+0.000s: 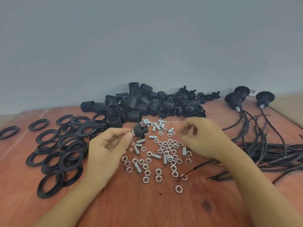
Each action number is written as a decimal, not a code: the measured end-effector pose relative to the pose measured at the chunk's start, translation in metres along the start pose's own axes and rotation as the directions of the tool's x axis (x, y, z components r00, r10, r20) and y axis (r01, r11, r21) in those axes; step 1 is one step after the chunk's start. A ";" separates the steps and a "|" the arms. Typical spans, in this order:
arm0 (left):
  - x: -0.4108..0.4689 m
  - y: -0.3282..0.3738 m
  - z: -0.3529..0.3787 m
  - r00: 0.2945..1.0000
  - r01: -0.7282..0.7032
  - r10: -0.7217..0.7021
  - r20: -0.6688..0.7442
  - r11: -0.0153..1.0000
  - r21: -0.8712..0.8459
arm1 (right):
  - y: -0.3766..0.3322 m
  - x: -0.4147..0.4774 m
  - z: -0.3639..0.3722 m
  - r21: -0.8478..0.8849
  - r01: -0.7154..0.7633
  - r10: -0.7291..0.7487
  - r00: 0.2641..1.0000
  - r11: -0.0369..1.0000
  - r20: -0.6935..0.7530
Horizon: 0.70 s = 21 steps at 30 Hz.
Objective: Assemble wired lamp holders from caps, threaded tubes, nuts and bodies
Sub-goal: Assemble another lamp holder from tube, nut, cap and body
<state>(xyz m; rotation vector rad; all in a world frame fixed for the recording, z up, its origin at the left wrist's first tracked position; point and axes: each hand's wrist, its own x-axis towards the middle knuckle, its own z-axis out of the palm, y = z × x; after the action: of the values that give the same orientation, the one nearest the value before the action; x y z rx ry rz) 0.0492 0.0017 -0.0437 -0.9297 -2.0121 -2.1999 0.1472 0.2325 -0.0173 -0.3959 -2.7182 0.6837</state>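
Rings [57, 153] lie left on the table [147, 207], bodies [132, 102] heap at the back, caps [168, 105] just right of them. Nuts [158, 171] and tubes [138, 168] scatter mid-table; wires [278, 149] lie right, with what seem finished holders [234, 98] behind them

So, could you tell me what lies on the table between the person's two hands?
In the head view, loose hex nuts and threaded tubes lie scattered on the table between the left hand, which pinches a black cap, and the right hand.
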 end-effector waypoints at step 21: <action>0.007 0.005 -0.007 0.857 0.509 -0.471 0.211 0.707 -0.491 | 0.005 0.002 0.002 0.138 0.106 -0.096 0.992 0.985 -0.076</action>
<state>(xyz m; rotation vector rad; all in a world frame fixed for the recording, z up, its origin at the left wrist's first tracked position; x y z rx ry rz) 0.0427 -0.0030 -0.0359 -0.5075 -1.8579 -3.1770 0.1455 0.2371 -0.0207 -0.2415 -2.5849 0.8138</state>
